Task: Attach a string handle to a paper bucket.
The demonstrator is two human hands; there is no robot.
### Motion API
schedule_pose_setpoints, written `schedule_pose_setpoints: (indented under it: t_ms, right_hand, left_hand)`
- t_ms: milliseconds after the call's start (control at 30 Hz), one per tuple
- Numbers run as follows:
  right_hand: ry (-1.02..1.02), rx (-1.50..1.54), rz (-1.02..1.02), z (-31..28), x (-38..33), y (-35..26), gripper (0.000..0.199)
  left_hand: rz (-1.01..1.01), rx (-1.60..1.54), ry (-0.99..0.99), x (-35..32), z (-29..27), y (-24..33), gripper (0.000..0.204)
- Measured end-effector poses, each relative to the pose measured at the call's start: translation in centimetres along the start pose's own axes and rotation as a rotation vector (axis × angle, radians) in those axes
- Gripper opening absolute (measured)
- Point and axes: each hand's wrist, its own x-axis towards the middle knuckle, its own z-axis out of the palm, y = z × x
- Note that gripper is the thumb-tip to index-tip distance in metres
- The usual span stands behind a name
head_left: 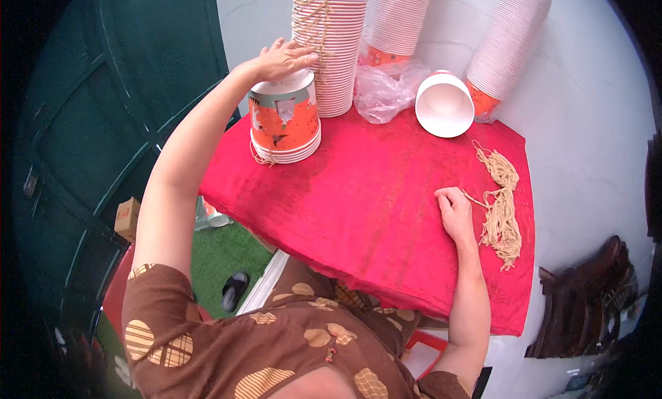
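Note:
My left hand (286, 60) is stretched out flat over a short stack of upside-down orange paper buckets (284, 120) with white rims, at the left of the table. Its fingers reach toward a tall stack of nested white-rimmed buckets (339, 57), which has tan strings hanging down its side. Whether the palm touches the short stack is hard to see. On the right, my right hand (455, 213) rests on the red cloth with its fingers curled closed. A strand of twine runs from them to a tied bundle of tan twine (501, 213).
A red cloth (365, 192) covers the table. One white paper bucket (445, 109) lies on its side, mouth toward me. Behind are crumpled clear plastic (386, 92) and two more tall stacks (510, 40). A black slipper (235, 291) lies on green matting (214, 261) below.

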Motion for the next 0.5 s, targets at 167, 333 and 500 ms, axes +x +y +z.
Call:
schedule_pose_setpoints:
  t_ms: [167, 333, 500]
  right_hand:
    - [-0.02, -0.028, 0.003, -0.3, 0.0, -0.3, 0.012]
    - [-0.03, -0.011, 0.028, -0.2, 0.2, -1.1, 0.012]
    - [-0.021, -0.034, 0.019, 0.0, 0.3, -0.7, 0.012]
  left_hand:
    - [-0.018, -0.168, -0.18, -1.7, -0.6, 2.6, 0.098]
    - [-0.106, -0.177, -0.041, -1.6, 1.5, 2.1, 0.094]
    - [-0.098, -0.165, -0.108, -1.3, 1.4, 2.0, 0.094]
